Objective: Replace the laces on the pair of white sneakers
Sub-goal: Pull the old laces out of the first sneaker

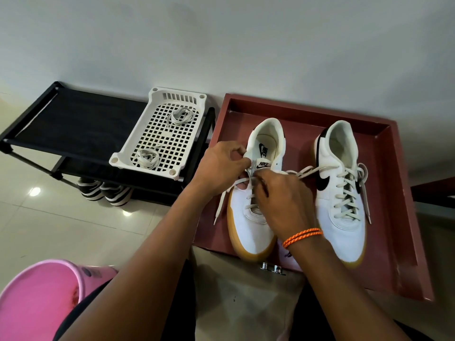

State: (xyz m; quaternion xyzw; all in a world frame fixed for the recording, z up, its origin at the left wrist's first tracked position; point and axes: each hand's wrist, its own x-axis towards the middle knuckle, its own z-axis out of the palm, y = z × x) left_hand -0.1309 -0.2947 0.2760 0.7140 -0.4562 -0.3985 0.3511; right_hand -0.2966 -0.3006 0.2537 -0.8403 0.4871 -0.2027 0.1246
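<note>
Both hands are working together at the top eyelets of the left sneaker point(248, 215), lying in the red tray point(394, 217) w/ heel toward the wall, toe toward the person. Left hand point(219, 166) is pinching the tongue edge; right hand point(280, 193) is pinching the lace point(301, 174), which is trailing right toward the other sneaker point(342, 205). Spare laces point(147, 157) are sitting in the white basket point(157, 134), left of the tray, nearer the left hand.

Two sneakers lie side by side in a tray point(384, 134) on the right, the left sneaker point(248, 217) under both hands, the right sneaker point(344, 193) beside it. Left of the tray, a basket point(157, 134) holding two lace bundles sits on a rack point(73, 124); beneath the rack, possibly shoes point(103, 190). A bucket point(49, 291) stands nearest, far left.
</note>
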